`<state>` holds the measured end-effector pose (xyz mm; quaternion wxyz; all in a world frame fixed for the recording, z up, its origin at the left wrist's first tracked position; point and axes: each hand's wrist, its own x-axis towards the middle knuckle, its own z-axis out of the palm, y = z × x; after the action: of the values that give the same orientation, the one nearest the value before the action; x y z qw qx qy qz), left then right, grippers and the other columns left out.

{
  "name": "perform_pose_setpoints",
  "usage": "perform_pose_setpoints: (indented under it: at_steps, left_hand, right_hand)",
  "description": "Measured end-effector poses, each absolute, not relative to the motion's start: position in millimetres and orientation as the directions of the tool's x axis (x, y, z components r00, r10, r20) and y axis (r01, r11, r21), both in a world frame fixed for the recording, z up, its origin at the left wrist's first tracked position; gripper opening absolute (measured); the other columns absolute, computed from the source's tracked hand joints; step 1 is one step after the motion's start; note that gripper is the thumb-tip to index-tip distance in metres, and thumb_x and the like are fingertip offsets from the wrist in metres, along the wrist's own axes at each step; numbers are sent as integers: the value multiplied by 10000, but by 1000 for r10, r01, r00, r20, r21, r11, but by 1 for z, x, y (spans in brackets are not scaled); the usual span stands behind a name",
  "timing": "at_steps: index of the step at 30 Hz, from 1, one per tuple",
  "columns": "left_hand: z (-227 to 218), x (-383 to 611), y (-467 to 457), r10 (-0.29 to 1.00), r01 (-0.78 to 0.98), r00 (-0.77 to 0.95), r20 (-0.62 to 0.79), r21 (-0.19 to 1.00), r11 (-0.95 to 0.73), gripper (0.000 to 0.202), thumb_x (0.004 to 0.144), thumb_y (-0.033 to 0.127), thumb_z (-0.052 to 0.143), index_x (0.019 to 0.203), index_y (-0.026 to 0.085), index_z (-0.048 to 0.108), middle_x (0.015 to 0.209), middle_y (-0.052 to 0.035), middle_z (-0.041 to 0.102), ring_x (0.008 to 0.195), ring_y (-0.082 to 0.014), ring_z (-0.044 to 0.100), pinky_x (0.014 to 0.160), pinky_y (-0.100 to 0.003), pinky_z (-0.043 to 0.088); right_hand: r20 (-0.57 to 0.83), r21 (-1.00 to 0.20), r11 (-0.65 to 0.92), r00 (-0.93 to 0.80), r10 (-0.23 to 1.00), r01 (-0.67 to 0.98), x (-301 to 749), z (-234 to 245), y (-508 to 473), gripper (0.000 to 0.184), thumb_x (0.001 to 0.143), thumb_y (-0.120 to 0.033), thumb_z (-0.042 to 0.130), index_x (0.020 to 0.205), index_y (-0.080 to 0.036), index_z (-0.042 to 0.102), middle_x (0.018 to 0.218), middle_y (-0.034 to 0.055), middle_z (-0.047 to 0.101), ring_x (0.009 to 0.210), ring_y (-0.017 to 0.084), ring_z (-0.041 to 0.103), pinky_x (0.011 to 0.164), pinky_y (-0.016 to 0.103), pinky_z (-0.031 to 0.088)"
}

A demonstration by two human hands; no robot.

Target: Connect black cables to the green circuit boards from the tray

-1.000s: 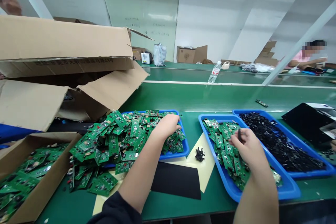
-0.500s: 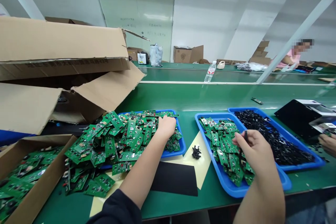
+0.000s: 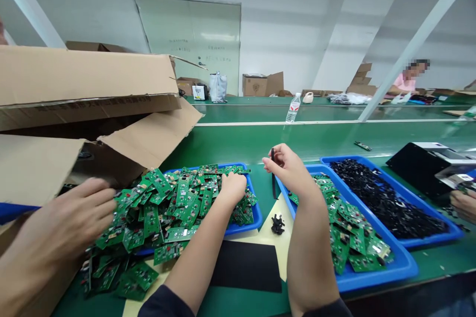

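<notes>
My left hand point(image 3: 233, 188) is closed at the right side of a heap of green circuit boards point(image 3: 182, 193). Its fingers pinch at one board; the exact grip is partly hidden. The boards spill out of a blue tray point(image 3: 256, 214). My right hand point(image 3: 290, 166) is raised over the far left corner of a second blue tray point(image 3: 401, 270), pinching a thin black strip point(image 3: 273, 178) held upright. More circuit boards point(image 3: 344, 223) lie in that second tray, partly behind my right forearm.
Another person's hand point(image 3: 74, 213) reaches in at left beside the large cardboard box point(image 3: 89, 77). Small black parts point(image 3: 383, 198) fill a tray at right, near a co-worker's hand point(image 3: 464, 204). A black sheet point(image 3: 245, 266) and black pieces point(image 3: 277, 225) lie between the trays.
My right hand has moved left and up from over the second tray with the black strip. Another person's hand has come in from the left. My left hand stays at the heap.
</notes>
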<state>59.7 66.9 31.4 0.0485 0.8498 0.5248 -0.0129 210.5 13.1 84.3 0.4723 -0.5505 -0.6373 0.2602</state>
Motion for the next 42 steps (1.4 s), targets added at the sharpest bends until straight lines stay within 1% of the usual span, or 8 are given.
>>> perform_pose_setpoints:
  at_steps: [10,16,19,25,30,35,39,42]
  left_hand:
    - [36,53,66,882,866,455,124,169,-471,185,698,47,627,575,181,591,660,-36,680,783,-231,668,733,-337,467]
    - [45,56,74,914,891,385,131,206,-405,175,740,84,500,666,167,635,732,-98,697,719,-235,670,649,-298,472]
    - [58,55,73,888,858,422,183,238,-456,227,824,146,427,842,171,652,902,-103,704,856,-234,662,732,-302,482]
    - [72,51,64,661,669,514,547,227,-708,291,889,244,372,939,170,649,890,-86,676,800,-229,647,705,-320,495]
    - [73,55,53,532,582,490,690,194,-789,304,908,261,370,968,165,653,876,-83,648,773,-214,618,698,-335,496]
    - [81,53,42,660,437,334,673,509,-741,270,847,292,507,1065,178,619,1047,-95,599,995,-214,576,892,-360,466]
    - [92,43,37,854,156,280,438,857,-490,361,845,358,507,1129,148,584,1103,-112,601,1017,-212,577,858,-332,478]
    - [100,35,34,865,41,446,229,960,-275,340,849,371,510,1083,142,603,1027,-91,632,905,-180,601,781,-291,481]
  right_hand:
    - [227,-823,172,36,973,542,221,60,39,202,765,-353,520,718,-230,368,651,-47,470,643,157,552,609,291,431]
    - [209,-854,142,81,975,501,221,58,43,190,786,-334,533,728,-233,383,648,-37,520,641,158,567,620,297,457]
    - [211,-881,122,148,966,458,216,59,46,198,787,-323,567,742,-235,395,654,-34,535,641,156,580,611,291,473]
    - [239,-946,196,146,960,256,201,67,49,203,776,-305,584,765,-233,394,640,-45,552,607,147,598,625,309,495]
    - [323,-946,301,242,915,121,195,73,45,177,744,-301,560,761,-221,404,612,-70,501,549,118,561,590,284,471]
    - [384,-923,379,188,904,62,198,78,34,177,740,-294,583,759,-212,427,641,-69,485,568,102,551,592,263,466]
    - [371,-928,372,28,928,-2,198,81,22,201,760,-312,622,805,-214,452,677,-59,513,612,104,575,618,263,498]
    - [403,-915,402,-42,914,-26,196,83,15,189,782,-303,627,834,-217,467,721,-47,542,644,100,583,631,255,506]
